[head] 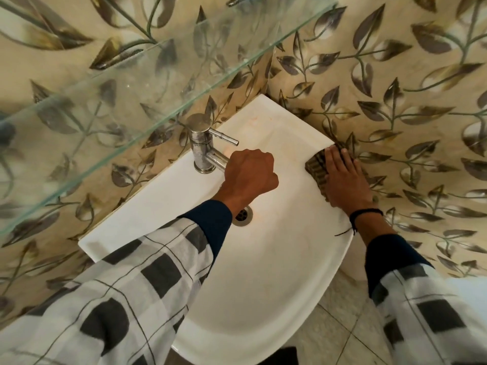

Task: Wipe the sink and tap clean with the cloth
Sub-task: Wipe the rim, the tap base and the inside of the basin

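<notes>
Closest to us are our two checked sleeves (137, 293), grey and white squares over dark blue cuffs, reaching out over the white sink (263, 299). Inside the basin we see one round metal drain (243, 215), partly hidden behind our left wrist, and some faint orange staining near the back ledge; otherwise the bowl holds nothing we can make out.

Our left hand (250, 175) is clenched into a fist around the spout of the tap (201, 143), the one chrome tap on the ledge, with a single lever sticking out to the right. Our right hand (342, 177) lies flat, fingers stretched out, pressing the cloth (317, 167) down on the sink's right rim, right where the rim meets the wall. One cloth, brownish and ribbed, peeking out left of the palm. One dark cord bracelet (365, 213) on that wrist.

Above us runs one glass shelf (158, 83), slanting across the leaf-patterned tiles (408, 75).
</notes>
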Action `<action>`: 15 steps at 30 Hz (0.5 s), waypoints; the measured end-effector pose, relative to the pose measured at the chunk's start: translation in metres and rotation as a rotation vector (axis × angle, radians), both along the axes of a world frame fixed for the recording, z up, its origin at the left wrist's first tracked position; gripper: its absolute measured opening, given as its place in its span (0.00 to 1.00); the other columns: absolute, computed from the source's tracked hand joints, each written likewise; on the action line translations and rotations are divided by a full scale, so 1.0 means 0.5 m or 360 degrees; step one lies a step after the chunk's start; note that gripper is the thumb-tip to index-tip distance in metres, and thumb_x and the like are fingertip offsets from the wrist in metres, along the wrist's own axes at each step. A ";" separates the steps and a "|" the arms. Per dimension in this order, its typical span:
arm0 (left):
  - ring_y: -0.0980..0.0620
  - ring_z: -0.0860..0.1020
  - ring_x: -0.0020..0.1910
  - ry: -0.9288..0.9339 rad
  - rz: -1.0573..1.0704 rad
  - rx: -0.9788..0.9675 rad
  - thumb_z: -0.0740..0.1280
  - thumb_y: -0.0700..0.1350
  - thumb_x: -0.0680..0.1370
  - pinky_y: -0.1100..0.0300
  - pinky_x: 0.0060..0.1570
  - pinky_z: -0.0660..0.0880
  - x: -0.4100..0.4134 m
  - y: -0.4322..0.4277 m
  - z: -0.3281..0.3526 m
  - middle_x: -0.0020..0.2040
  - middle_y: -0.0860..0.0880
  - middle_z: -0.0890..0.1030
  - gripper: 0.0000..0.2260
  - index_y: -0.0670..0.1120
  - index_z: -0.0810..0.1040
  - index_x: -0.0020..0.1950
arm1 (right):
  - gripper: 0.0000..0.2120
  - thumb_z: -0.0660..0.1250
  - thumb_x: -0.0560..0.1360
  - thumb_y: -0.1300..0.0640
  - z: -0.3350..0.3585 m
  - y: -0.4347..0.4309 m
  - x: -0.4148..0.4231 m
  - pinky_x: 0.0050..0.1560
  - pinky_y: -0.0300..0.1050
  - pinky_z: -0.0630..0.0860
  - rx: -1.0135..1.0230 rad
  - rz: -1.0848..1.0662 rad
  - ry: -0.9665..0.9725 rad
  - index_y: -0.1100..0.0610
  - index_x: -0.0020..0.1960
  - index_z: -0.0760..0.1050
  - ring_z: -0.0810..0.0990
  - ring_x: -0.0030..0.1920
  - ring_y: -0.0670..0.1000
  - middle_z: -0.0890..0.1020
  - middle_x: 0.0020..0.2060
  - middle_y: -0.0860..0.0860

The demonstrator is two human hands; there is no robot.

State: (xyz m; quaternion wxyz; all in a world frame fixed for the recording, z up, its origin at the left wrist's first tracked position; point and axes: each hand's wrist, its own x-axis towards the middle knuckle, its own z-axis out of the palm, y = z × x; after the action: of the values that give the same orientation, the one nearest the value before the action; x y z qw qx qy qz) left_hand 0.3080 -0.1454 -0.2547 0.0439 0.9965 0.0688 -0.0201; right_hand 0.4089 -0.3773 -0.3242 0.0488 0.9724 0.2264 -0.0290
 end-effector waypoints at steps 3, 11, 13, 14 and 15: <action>0.50 0.69 0.39 -0.0033 -0.0011 0.0010 0.62 0.50 0.79 0.57 0.42 0.60 0.002 -0.002 -0.007 0.43 0.50 0.75 0.11 0.45 0.77 0.55 | 0.30 0.50 0.80 0.53 -0.001 -0.031 -0.022 0.76 0.57 0.52 -0.0016 0.0007 -0.0016 0.59 0.80 0.49 0.52 0.79 0.57 0.55 0.79 0.56; 0.49 0.69 0.36 -0.0032 -0.0029 0.0031 0.63 0.49 0.77 0.57 0.38 0.59 0.001 -0.002 -0.006 0.33 0.53 0.64 0.07 0.46 0.76 0.50 | 0.39 0.33 0.73 0.44 0.016 0.024 0.016 0.76 0.57 0.51 0.0040 -0.0005 0.0059 0.59 0.80 0.48 0.50 0.79 0.57 0.51 0.80 0.55; 0.49 0.70 0.38 -0.0033 -0.0030 0.0022 0.63 0.49 0.77 0.57 0.40 0.60 0.004 -0.001 -0.007 0.34 0.53 0.65 0.07 0.47 0.75 0.49 | 0.38 0.35 0.74 0.45 0.013 0.001 -0.022 0.77 0.58 0.51 0.0083 -0.0161 0.0072 0.60 0.80 0.47 0.50 0.79 0.58 0.51 0.79 0.56; 0.49 0.70 0.37 -0.0036 -0.0029 0.0016 0.63 0.48 0.76 0.57 0.40 0.60 0.004 -0.001 -0.008 0.34 0.53 0.66 0.06 0.47 0.75 0.49 | 0.35 0.40 0.76 0.45 0.008 -0.012 -0.054 0.77 0.58 0.51 0.0121 -0.0259 0.0058 0.61 0.80 0.47 0.50 0.79 0.58 0.51 0.79 0.57; 0.49 0.70 0.37 -0.0046 -0.0031 0.0012 0.63 0.48 0.76 0.57 0.39 0.60 0.004 -0.001 -0.008 0.33 0.53 0.66 0.06 0.47 0.74 0.48 | 0.33 0.46 0.79 0.47 0.002 -0.021 -0.093 0.77 0.59 0.51 0.0176 -0.0348 0.0051 0.62 0.80 0.47 0.49 0.79 0.59 0.51 0.79 0.58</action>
State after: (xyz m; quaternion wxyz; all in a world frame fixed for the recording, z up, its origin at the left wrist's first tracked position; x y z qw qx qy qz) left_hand 0.3101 -0.1459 -0.2589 0.0408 0.9974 0.0585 -0.0059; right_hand 0.3625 -0.3879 -0.3233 -0.0119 0.9919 0.1211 -0.0373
